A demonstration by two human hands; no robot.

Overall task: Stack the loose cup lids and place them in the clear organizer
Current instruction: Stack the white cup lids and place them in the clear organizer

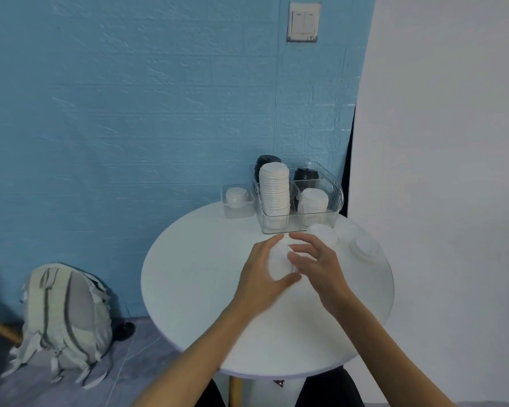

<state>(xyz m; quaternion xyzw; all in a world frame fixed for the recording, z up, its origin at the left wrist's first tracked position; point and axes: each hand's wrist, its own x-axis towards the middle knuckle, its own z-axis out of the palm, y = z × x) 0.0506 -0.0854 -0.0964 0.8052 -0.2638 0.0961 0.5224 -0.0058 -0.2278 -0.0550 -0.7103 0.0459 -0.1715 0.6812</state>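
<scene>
Near the middle of the round white table (188, 289), both hands meet around a small stack of white lids (278, 261). From the left, the left hand (262, 271) cups the stack, fingers curled over its far side and thumb hooked under its near edge. Against the stack's right side sits the right hand (318, 259), fingers bent and fingertips touching the lids; whether it truly grips them or only steadies them cannot be told through the blur. The stack sits between the two palms, just above the tabletop.

Beyond the right hand, toward the table's far right edge, loose white lids (365, 248) lie flat on the surface, and one more lid (323, 233) rests just beside the right fingertips, near the organizer's front wall.

At the far edge stands the clear organizer (334, 198), divided into compartments. Its front left compartment holds a tall stack of white lids (274, 192), its front right a shorter white stack (314, 201), and black lids (305, 175) fill the rear compartments. Just left of it sits a small clear bin (228, 208) with a few white lids inside.

On the floor to the left, a pale backpack (65, 312) leans by the blue wall (130, 113).
</scene>
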